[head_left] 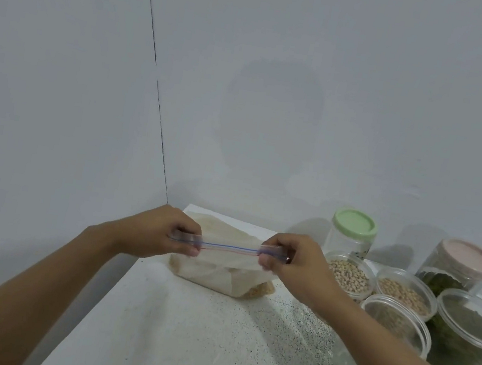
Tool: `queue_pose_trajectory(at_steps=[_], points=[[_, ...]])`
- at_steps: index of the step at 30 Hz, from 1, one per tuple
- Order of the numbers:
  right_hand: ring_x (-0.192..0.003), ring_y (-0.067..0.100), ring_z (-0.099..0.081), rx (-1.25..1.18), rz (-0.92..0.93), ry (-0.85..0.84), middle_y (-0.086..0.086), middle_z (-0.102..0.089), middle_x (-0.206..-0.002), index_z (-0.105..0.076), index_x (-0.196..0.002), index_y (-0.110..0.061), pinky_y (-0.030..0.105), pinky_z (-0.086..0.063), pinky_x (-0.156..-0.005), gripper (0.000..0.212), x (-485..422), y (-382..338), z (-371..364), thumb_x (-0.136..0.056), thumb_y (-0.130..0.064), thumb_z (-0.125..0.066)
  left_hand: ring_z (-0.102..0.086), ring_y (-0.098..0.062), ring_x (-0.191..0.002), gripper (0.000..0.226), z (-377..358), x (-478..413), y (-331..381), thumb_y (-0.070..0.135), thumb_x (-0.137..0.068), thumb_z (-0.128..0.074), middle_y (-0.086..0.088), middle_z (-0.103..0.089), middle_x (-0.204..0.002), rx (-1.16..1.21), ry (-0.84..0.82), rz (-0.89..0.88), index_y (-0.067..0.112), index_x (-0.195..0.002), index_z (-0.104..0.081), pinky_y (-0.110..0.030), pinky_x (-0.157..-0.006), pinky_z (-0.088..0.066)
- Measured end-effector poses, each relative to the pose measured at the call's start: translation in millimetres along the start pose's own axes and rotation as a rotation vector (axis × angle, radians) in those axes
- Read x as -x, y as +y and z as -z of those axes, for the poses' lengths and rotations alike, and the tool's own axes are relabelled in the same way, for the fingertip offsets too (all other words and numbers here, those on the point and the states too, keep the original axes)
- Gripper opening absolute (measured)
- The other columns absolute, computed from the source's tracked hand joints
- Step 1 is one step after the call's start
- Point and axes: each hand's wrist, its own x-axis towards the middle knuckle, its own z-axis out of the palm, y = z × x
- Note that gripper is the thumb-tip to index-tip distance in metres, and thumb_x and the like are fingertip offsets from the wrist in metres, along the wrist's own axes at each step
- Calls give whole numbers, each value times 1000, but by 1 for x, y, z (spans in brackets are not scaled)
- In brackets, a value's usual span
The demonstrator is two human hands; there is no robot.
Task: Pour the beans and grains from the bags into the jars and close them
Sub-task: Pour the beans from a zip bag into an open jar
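Observation:
A clear zip bag [220,270] of pale grain stands on the white counter [180,329] near the wall corner. My left hand [160,229] pinches the left end of its blue-and-red zip strip, and my right hand [293,260] pinches the right end. The strip is stretched taut between them. To the right stand several open jars: one with pale beans [349,275], one with tan grain [404,292], one with dark grain [397,323], and one with green beans [471,326].
Behind the open jars stand a jar with a green lid [352,233] and a jar of green beans with a pink lid [460,266]. White walls close the back and left. The counter's left edge drops off near my left forearm.

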Motion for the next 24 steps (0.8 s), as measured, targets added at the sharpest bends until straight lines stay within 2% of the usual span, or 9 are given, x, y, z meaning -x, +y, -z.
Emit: queue_pose_trajectory(at_steps=[2, 3, 6, 9, 11, 15, 18, 20, 24], points=[[-65, 6, -60, -17, 26, 47, 1, -72, -69, -75, -77, -16, 15, -45, -61, 18, 0, -6, 5, -85, 0, -75, -63, -10, -83, 10, 3, 3, 9, 29, -95, -73, 13, -71, -87, -13, -8, -18, 24, -86, -72, -27, -75, -46], [-63, 4, -57, -17, 35, 72, 1, -72, -68, -76, -77, -15, 12, -43, -59, 17, 0, -9, 9, -85, 0, -75, -61, -9, -81, 9, 3, 4, 15, 29, -95, -73, 13, -70, -85, -25, -8, -32, 23, -88, -73, -24, -72, -44], [-62, 8, -58, -44, 42, 123, 4, -72, -67, -75, -78, -15, 18, -46, -61, 18, -6, -10, 18, -85, 2, -73, -52, -8, -70, 8, 0, 2, 33, 31, -94, -73, 10, -64, -77, -54, 12, -66, 25, -89, -73, -20, -62, -36], [-61, 6, -61, -61, 43, 164, -2, -71, -64, -74, -78, -16, 21, -50, -63, 23, -12, -8, 25, -85, 5, -73, -59, -7, -66, 12, -4, -1, 48, 32, -94, -73, 10, -65, -70, -9, 29, -50, 24, -85, -72, -24, -63, -42], [-61, 7, -63, -78, 47, 176, -5, -71, -65, -73, -78, -17, 23, -53, -66, 24, -14, -5, 29, -86, 6, -72, -68, -6, -67, 13, -6, -4, 55, 28, -95, -73, 10, -67, -69, 65, 44, -9, 21, -84, -73, -24, -67, -52], [-61, 9, -63, -124, 68, 201, -9, -70, -64, -73, -81, -14, 26, -57, -70, 22, -20, 1, 33, -87, 7, -72, -75, -20, -73, 14, -7, -10, 68, 22, -95, -73, 2, -73, -72, 179, 64, 57, 14, -84, -73, -33, -76, -61], [-59, 7, -61, -229, 43, 233, -8, -69, -68, -72, -81, -15, 19, -51, -65, 24, -26, 2, 33, -89, 8, -71, -76, -22, -73, 17, -4, -19, 77, 19, -95, -73, -4, -76, -76, 228, 83, 125, 11, -80, -72, -27, -73, -57], [-62, 7, -60, -265, 26, 259, -2, -69, -78, -72, -81, -18, 13, -47, -62, 25, -30, -1, 33, -91, 5, -70, -76, -20, -70, 16, -2, -25, 85, 17, -95, -73, -6, -76, -76, 282, 92, 173, 7, -82, -72, -22, -72, -53], [-72, 16, -58, -308, 17, 298, -2, -67, -84, -72, -84, -18, 11, -46, -63, 23, -39, -7, 35, -93, 2, -68, -71, -17, -69, 13, -1, -33, 101, 11, -93, -70, -13, -78, -79, 389, 87, 206, -1, -88, -73, -34, -86, -49]])
